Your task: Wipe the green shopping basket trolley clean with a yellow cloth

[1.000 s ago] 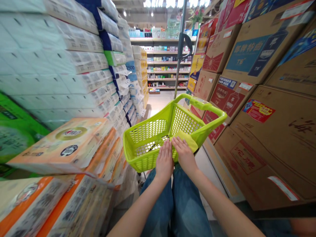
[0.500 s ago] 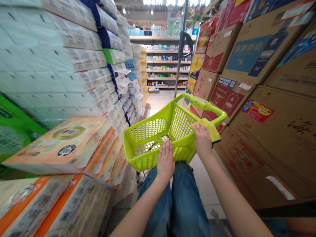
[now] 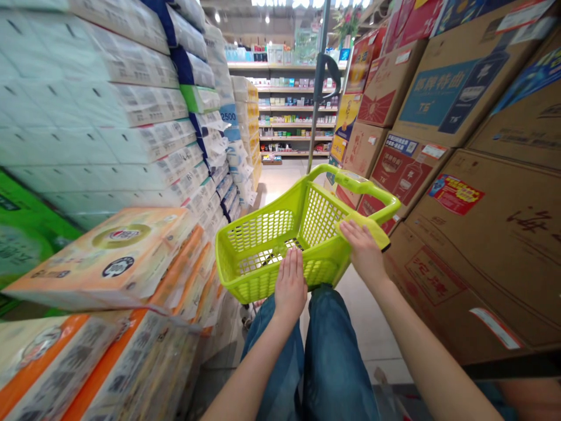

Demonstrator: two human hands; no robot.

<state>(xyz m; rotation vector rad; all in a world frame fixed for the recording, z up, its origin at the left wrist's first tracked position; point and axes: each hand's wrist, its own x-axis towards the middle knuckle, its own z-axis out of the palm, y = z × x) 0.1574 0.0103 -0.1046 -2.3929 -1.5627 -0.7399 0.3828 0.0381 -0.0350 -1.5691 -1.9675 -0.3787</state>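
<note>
A lime-green plastic shopping basket (image 3: 263,234) on small wheels stands tilted in front of my knees, and I see nothing inside it. My left hand (image 3: 290,285) lies flat on the basket's near rim, fingers stretched out and together. My right hand (image 3: 364,252) rests on a yellow-green cloth (image 3: 370,227) pressed against the basket's right corner, just below the green handle (image 3: 357,182). Fingers of that hand lie flat on the cloth. My legs in blue jeans (image 3: 322,356) show below.
Stacked tissue and paper packs (image 3: 114,146) wall the left side, orange packs (image 3: 109,257) lowest. Brown cartons (image 3: 473,193) are piled on the right. A narrow floor aisle (image 3: 280,181) leads to shelves (image 3: 293,111) at the back. A grey pole (image 3: 316,93) rises behind the basket.
My right hand slid the cloth from the near rim beside my left hand out to the basket's right corner under the handle. My left hand stayed on the near rim.
</note>
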